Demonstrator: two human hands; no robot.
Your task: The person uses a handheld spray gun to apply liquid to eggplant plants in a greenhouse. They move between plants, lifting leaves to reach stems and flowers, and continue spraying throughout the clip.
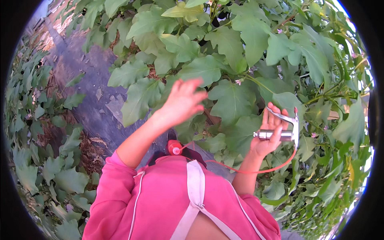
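Observation:
My left hand (184,102) is empty and blurred, its fingers spread in front of broad eggplant leaves (201,70). It is hard to tell whether the fingertips touch the foliage. On the other side, my right hand (270,135) holds a small metal hand sprayer (271,135) with a cylindrical body and a curved lever. Its red-tipped nozzle points up, towards the plants. From the sprayer's base, a thin red hose (258,172) loops back to my waist. A red plastic bottle (174,147) hangs there in front of my pink jacket (168,195).
Eggplant bushes fill the front and right, with small pink-purple flowers (238,82) and dark fruit (222,14) partly hidden near the top. Another leafy row (69,177) stands on the left. Dark ground sheeting (87,99) with dry debris runs between the rows.

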